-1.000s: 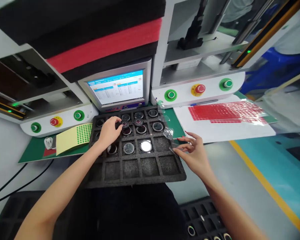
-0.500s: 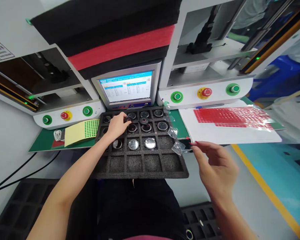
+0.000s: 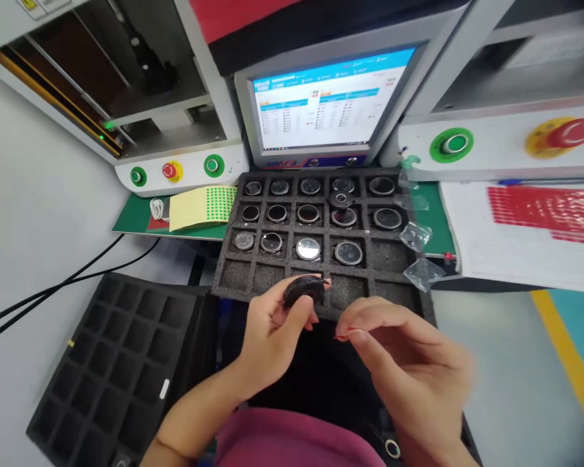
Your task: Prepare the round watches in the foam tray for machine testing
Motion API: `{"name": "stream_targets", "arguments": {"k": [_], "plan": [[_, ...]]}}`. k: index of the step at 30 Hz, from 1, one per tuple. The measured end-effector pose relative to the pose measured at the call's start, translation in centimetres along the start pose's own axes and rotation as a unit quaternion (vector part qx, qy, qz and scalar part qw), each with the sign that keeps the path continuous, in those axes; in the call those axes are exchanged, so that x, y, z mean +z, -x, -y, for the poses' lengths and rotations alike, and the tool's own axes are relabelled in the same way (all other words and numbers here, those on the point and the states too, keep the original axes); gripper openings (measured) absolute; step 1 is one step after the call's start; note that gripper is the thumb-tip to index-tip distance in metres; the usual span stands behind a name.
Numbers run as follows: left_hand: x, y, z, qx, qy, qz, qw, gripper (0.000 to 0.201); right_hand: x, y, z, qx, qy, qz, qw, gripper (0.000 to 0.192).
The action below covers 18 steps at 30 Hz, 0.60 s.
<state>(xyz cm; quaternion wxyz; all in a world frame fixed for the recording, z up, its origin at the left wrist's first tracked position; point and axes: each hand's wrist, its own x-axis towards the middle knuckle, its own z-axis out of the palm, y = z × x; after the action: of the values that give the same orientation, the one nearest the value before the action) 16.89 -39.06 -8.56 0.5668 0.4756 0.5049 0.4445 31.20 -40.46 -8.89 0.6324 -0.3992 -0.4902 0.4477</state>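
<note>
My left hand [image 3: 277, 331] is closed around a round black watch body [image 3: 302, 292], held tilted between thumb and fingers above the front edge of the foam tray [image 3: 316, 271]. Just right of it, my right hand [image 3: 403, 363] pinches thumb and forefinger together, with a small red piece [image 3: 341, 336] at the tips; its exact kind is too small to tell. Several round watches sit face up in the tray's back three rows. One small round black part with metal contacts [image 3: 341, 200] lies across the divider between two of them.
Behind the tray stands a lit monitor [image 3: 335, 97] between two machines with green and red buttons. Red sticker sheets [image 3: 545, 211] lie on white paper at right, clear plastic scraps [image 3: 423, 272] beside the tray. A green-dot sheet [image 3: 204, 206] and another compartment tray [image 3: 111, 363] are at left.
My left hand has lifted the black watch body from the tray and brought it toward me. My right hand has moved left, close to it. The view has shifted nearer the tray.
</note>
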Motion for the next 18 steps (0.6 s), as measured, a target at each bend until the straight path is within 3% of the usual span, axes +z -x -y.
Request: {"name": "stream_targets", "arguments": {"k": [4, 8, 10, 14, 18], "plan": [[0.9, 1.2, 2.1, -0.04, 0.201, -0.042, 0.978, 0.051, 1.3, 0.7, -0.4, 0.093, -0.033, 0.018, 0.995, 0.013], [1.1, 1.8, 2.3, -0.046, 0.236, -0.083, 0.967, 0.046, 1.8, 1.5, -1.0, 0.172, -0.076, 0.031, 0.982, 0.012], [0.9, 2.1, 2.2, -0.02, 0.222, -0.083, 0.971, 0.039, 1.9, 1.8, -1.1, 0.2, -0.104, 0.035, 0.974, 0.012], [0.0, 2.6, 2.2, 0.107, 0.095, -0.016, 0.99, 0.04, 2.1, 1.8, -1.0, 0.227, -0.15, 0.046, 0.961, 0.012], [-0.7, 2.6, 2.3, 0.225, -0.068, 0.028, 0.972, 0.049, 2.4, 1.7, -0.7, 0.237, -0.147, 0.035, 0.96, 0.011]]}}
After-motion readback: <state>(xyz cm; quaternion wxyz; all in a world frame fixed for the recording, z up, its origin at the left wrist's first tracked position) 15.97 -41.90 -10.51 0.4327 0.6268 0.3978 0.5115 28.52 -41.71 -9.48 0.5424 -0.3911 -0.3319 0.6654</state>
